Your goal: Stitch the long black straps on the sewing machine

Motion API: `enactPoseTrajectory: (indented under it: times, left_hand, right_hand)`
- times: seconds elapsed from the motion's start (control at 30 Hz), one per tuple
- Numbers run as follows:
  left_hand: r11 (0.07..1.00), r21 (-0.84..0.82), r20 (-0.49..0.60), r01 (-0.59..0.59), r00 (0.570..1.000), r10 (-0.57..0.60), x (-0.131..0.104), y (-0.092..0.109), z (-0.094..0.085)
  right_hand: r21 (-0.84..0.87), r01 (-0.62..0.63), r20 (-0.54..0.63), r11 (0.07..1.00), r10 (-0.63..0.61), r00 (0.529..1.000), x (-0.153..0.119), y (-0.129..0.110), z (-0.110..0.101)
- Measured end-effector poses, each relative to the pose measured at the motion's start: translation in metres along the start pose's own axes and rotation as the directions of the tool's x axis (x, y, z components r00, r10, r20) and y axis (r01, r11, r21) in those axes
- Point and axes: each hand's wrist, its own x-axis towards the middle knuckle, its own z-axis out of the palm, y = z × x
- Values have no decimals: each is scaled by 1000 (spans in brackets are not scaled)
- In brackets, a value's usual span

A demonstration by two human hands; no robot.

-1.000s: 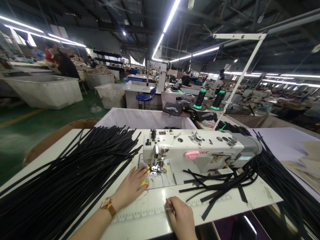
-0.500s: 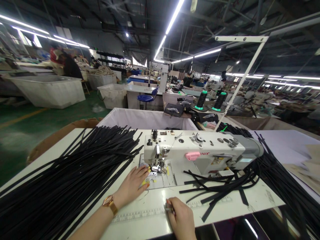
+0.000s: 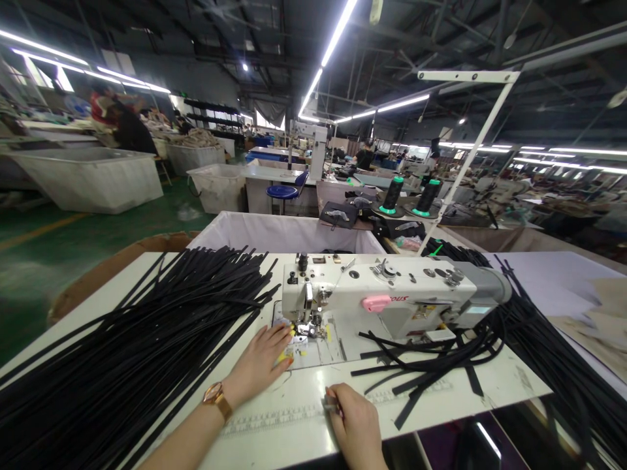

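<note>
My left hand (image 3: 258,360), with a watch (image 3: 215,395) on its wrist, lies flat on the sewing machine's bed, fingertips beside the presser foot (image 3: 307,330). The fingers are stretched out; whatever may lie beneath them is hidden. Near the front edge of the table, my right hand (image 3: 356,419) is closed around a small metal tool (image 3: 331,405), whose grey tip pokes out to the left. Its exact kind is not clear. The white sewing machine (image 3: 353,284) stands just beyond both hands. To the left spreads a big pile of black straps (image 3: 161,326).
Several loose black straps (image 3: 426,372) lie under the machine arm, and more straps (image 3: 543,339) hang off the right side. A printed ruler (image 3: 274,420) runs along the table front. Behind the machine are a lined bin (image 3: 294,232), thread cones (image 3: 392,194) and a thread stand (image 3: 475,153).
The view has shifted very slightly. Both hands stay nearly where they were, and the tool in my right hand has turned a little.
</note>
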Motion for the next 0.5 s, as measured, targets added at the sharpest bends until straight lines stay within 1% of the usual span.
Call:
enactPoseTrajectory:
  times: [0.13, 0.27, 0.37, 0.5]
  left_hand:
    - [1000, -1, 17, 10, 1000, -10, 0, 1, -1]
    - [1000, -12, -10, 1, 1000, -1, -2, 0, 0]
    - [1000, -17, -42, -6, 999, 6, -5, -2, 6]
    - [999, -32, -120, 1, 993, -4, -8, -11, 18]
  right_hand:
    - [23, 8, -25, 1000, -8, 1000, 0, 0, 1]
    - [11, 7, -46, 1000, -6, 999, -1, 0, 2]
    - [-36, -9, -47, 999, 7, 999, -2, -1, 0]
    - [-122, -25, -70, 992, 16, 997, -4, -6, -2]
